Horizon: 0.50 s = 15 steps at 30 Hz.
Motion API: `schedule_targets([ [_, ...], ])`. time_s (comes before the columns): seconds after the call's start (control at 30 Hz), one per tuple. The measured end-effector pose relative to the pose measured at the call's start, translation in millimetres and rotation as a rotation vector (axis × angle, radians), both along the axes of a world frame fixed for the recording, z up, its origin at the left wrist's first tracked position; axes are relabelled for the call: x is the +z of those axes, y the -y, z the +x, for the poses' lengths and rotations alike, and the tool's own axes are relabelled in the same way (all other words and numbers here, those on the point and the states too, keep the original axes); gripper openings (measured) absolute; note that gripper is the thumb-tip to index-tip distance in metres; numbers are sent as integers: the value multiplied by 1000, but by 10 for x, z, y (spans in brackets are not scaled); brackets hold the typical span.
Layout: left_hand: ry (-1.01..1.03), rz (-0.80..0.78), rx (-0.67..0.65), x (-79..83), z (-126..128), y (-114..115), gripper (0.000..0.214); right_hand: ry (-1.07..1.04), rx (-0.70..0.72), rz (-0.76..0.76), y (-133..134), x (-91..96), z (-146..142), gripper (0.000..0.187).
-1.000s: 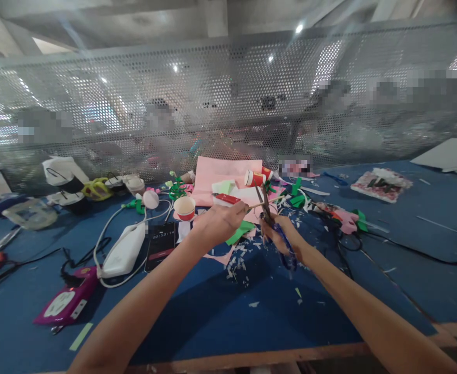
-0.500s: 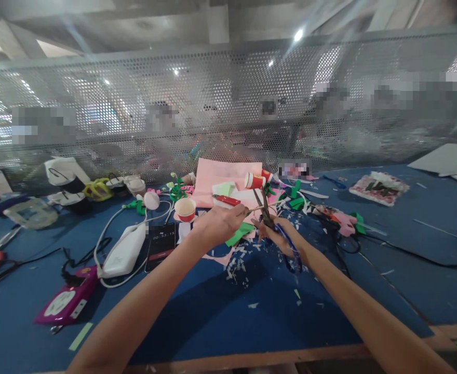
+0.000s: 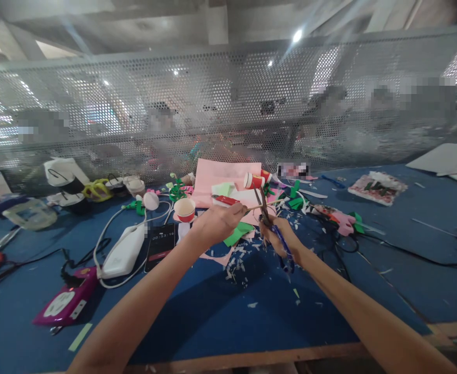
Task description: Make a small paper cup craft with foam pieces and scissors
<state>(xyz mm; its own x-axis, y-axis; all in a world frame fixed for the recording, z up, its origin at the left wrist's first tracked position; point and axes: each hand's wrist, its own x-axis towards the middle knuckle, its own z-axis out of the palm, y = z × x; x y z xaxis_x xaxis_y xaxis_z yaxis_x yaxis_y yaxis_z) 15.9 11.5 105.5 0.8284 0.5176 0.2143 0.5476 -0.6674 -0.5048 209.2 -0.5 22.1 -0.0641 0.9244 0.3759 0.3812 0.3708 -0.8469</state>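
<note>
My left hand (image 3: 216,224) is closed in a pinch on a thin wooden stick (image 3: 263,205), held level above the blue table (image 3: 213,311). My right hand (image 3: 281,237) grips blue-handled scissors (image 3: 286,254). Their blades (image 3: 263,200) point up and cross the stick near its right end. Small paper scraps (image 3: 238,262) lie scattered on the table under both hands. A green paper piece (image 3: 239,232) lies just below my left hand.
Pink paper (image 3: 223,179), a small red-rimmed cup (image 3: 184,209), a red knife (image 3: 226,199) and a tipped red cup (image 3: 254,181) lie behind the hands. A phone (image 3: 160,245), white charger (image 3: 124,251) and purple device (image 3: 67,301) are at left. A perforated metal screen (image 3: 228,114) backs the table.
The scissor blades opened slightly half a second ago and are now close together across the stick again. My right hand has shifted slightly. My left hand has hardly moved.
</note>
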Motion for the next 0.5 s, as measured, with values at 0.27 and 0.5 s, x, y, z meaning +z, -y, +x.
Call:
schedule_targets([
  [0.27,28,-34,-14,39,-18,-23,47,118,-38,46,5,15,18,23],
  [0.5,-35,5,0,47,11,30,43,249,-13,24,-18,8,53,30],
])
